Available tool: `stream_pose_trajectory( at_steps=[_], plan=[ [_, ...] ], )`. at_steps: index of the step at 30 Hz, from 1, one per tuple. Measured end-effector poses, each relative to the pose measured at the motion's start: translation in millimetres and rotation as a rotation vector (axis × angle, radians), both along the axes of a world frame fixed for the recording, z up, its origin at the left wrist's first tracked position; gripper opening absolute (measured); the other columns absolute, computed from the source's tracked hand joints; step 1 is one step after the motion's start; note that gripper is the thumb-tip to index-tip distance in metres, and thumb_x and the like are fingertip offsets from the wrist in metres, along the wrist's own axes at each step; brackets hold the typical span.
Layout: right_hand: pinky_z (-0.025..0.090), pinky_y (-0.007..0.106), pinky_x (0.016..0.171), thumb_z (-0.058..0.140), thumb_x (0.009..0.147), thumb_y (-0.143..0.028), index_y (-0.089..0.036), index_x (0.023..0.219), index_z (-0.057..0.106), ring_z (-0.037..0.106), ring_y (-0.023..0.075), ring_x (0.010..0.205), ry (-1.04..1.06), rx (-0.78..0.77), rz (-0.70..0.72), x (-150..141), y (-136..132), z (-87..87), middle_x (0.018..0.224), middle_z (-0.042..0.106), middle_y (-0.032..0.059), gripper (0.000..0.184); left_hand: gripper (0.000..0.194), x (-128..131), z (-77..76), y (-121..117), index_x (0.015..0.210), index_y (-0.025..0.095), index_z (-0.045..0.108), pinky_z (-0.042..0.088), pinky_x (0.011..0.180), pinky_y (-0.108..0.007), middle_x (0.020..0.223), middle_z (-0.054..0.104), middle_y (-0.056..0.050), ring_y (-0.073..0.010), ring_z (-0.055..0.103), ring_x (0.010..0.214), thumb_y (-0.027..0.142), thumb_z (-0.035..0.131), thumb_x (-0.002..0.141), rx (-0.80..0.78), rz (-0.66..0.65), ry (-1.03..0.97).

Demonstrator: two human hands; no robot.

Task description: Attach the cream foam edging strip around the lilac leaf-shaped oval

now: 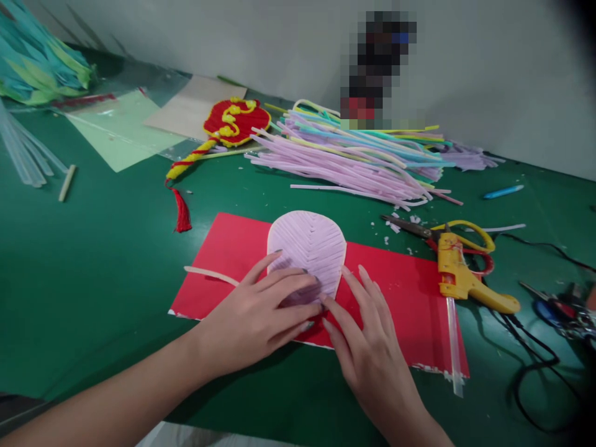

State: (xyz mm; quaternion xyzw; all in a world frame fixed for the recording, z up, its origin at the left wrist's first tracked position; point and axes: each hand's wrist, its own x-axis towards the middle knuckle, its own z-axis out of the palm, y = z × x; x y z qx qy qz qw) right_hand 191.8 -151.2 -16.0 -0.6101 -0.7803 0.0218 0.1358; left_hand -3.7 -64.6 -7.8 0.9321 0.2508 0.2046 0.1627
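A rounded lilac panel [311, 242] covered in pipe-cleaner rows, with a pale edging, lies on a red sheet [395, 279]. My left hand [261, 304] rests over its lower left part, fingers stretched out and spread. At the lower right edge, my right hand [367, 329] touches the rim with its fingertips, the fingers apart. The two hands meet near the panel's bottom, which they partly hide. A pale pipe cleaner [209, 274] sticks out to the left from beneath my left hand; where its other end goes is hidden.
Behind lie a red and yellow fan [237, 121] with a tassel and a heap of pastel pipe cleaners [344, 161]. To the right are scissors [414, 227], a yellow glue gun [451, 267] with its cord, a blue pen [503, 192] and keys [559, 310]. Glue sticks [28, 152] lie left.
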Motion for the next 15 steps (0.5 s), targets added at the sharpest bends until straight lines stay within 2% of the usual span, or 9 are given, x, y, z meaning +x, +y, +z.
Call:
stream_pose_trajectory(
  at_steps=[8, 15],
  plan=[
    [0.044, 0.059, 0.098, 0.046, 0.092, -0.018, -0.022, 0.126, 0.053, 0.025, 0.0347, 0.139, -0.003, -0.004, 0.011, 1.4, -1.1, 0.2, 0.145, 0.035, 0.0150, 0.035, 0.025, 1.2, -2.0, 2.8, 0.108, 0.025, 0.066, 0.031, 0.111, -0.045, 0.114, 0.066, -0.003, -0.0164, 0.059, 0.109, 0.016, 0.050, 0.091, -0.032, 0.051, -0.003],
    [0.043, 0.060, 0.099, 0.046, 0.091, -0.018, -0.022, 0.127, 0.053, 0.024, 0.0346, 0.139, 0.017, -0.031, 0.012, 2.3, -1.9, -0.1, 0.145, 0.035, 0.0141, 0.036, 0.025, -2.6, -2.7, 5.1, 0.109, 0.021, 0.063, 0.032, 0.109, -0.044, 0.117, 0.063, -0.005, -0.0169, 0.057, 0.112, 0.013, 0.046, 0.092, -0.012, 0.133, 0.007]
  ],
)
